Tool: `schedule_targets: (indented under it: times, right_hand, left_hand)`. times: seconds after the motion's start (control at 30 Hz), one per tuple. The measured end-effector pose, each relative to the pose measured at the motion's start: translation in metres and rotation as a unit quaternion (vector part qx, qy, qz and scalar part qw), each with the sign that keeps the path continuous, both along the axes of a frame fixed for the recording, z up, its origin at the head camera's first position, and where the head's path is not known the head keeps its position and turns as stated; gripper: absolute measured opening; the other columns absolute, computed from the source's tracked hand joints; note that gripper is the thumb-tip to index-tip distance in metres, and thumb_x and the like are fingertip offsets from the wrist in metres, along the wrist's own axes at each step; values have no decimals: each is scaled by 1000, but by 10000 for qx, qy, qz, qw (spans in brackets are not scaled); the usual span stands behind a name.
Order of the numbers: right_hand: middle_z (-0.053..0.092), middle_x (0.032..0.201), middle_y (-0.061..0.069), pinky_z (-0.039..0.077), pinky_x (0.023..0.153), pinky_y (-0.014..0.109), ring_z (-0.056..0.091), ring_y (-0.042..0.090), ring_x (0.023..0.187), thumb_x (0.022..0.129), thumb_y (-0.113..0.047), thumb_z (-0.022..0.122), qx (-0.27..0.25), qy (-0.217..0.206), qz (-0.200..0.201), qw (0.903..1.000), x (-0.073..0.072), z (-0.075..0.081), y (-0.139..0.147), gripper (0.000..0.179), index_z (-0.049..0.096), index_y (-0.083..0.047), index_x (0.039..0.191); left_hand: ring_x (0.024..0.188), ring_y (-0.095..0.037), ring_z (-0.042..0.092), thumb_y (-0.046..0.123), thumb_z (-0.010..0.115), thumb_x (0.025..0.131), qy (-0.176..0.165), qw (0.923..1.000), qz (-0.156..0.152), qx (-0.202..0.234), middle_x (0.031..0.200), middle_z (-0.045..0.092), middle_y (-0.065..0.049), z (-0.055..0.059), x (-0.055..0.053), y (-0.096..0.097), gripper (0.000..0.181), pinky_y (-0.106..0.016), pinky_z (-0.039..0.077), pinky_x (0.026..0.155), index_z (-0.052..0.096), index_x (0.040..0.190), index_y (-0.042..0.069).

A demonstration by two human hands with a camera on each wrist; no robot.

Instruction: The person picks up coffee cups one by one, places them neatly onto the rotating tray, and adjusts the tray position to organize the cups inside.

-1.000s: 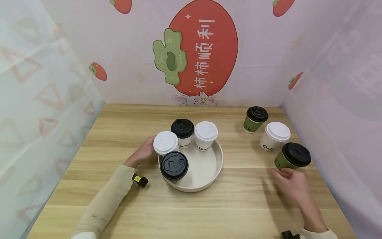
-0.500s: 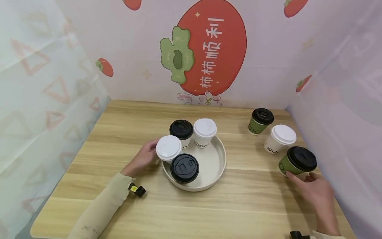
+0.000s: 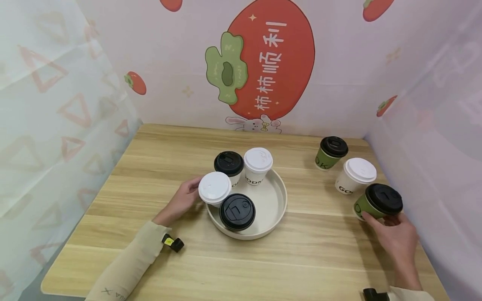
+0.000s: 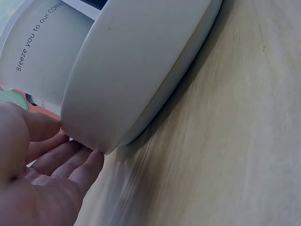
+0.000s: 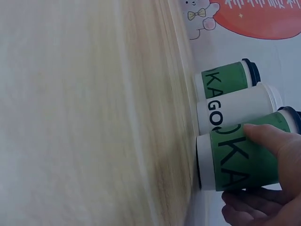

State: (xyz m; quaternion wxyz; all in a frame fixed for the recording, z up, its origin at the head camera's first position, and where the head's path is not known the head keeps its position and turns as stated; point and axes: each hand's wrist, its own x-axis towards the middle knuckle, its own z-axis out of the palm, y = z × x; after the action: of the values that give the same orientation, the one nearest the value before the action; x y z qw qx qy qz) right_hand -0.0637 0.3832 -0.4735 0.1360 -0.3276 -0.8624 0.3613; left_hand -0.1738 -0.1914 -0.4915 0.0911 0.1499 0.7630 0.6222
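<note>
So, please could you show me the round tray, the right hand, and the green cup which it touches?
Round tray (image 3: 268,202), head view: bare inner floor.
Right hand (image 3: 398,239), head view: middle of the hand.
Green cup (image 5: 247,164), right wrist view: printed side.

A person's left arm (image 3: 122,267), in a beige sleeve (image 3: 148,240), reaches diagonally forward from the lower left. The left hand (image 3: 183,196) has its thumb (image 4: 43,126) apart from nearly straight, close-set fingers (image 4: 77,165). Well apart at lower right, the right hand (image 3: 398,238) grips, its thumb (image 5: 268,136) opposite bent fingers (image 5: 251,202), the wrist (image 3: 409,276) bare above the cuff (image 3: 408,294).
</note>
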Motion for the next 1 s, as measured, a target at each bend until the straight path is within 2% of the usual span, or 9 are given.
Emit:
schedule_targets:
  times: [0.07,0.1,0.3,0.37,0.47,0.57,0.8,0.9,1.0]
  right_hand:
    - [52,78,-37,41,67,2,50,-20,74,76,-45,95,-218,105,-30,9997,2,0,0,65,68,-12,125]
    - [49,78,-39,41,67,1,51,-20,75,76,-44,95,-343,133,-42,9993,3,2,0,66,67,-12,126]
    - [53,85,-36,45,71,-2,53,-19,81,75,-40,97,-531,211,211,9981,17,18,-12,72,67,-8,133]
    - [66,97,-27,45,72,-2,53,-21,84,76,-41,96,-388,122,529,9978,20,27,-18,77,66,-7,138]
    - [76,126,2,46,75,-3,51,-25,89,78,-43,95,-140,167,1227,9922,18,41,-32,79,65,-6,141]
    - [68,139,23,46,82,-4,52,-27,96,80,-39,94,19,488,1984,9789,11,52,-50,73,66,-6,139]
    - [75,122,11,48,93,1,59,-21,104,78,-17,96,-16,1397,3406,9298,-15,57,-99,63,69,-5,133]
    - [76,118,13,49,95,3,62,-16,105,77,-17,96,-144,1420,3844,9121,-26,56,-120,60,70,-7,130]
    - [77,121,12,53,99,10,69,-1,113,78,-19,96,-379,1330,4236,8952,-38,53,-139,61,69,-9,132]
  left_hand:
    - [141,-44,52,1,50,109,-4,10000,6,-8,153,52,-34,0,0,1,46,-12,50,104,44,153,-13]
    - [141,-43,52,0,50,109,-13,10000,24,-25,153,52,-34,0,1,1,46,-12,50,104,44,153,-13]
    - [142,-43,52,2,50,109,-80,9998,128,-128,154,52,-33,0,2,0,48,-13,50,105,43,154,-11]
    - [143,-43,51,2,49,109,-71,9999,103,-119,154,52,-33,-1,2,0,48,-13,49,105,43,155,-10]
    - [142,-43,52,2,49,109,-55,9999,92,-93,154,52,-32,-1,2,0,48,-13,50,105,43,155,-10]
    - [142,-42,52,3,49,109,-56,9999,97,-95,154,52,-32,-1,2,1,48,-13,50,104,43,155,-10]
    - [144,-42,51,3,49,109,-142,9998,95,-80,154,52,-32,0,1,0,48,-17,50,107,43,155,-9]
    - [145,-41,50,4,50,109,-181,9998,87,-98,155,52,-31,0,1,0,47,-19,50,109,44,155,-9]
    - [145,-42,50,4,50,109,-220,9997,92,-103,155,52,-31,0,2,-1,48,-20,50,109,44,155,-9]
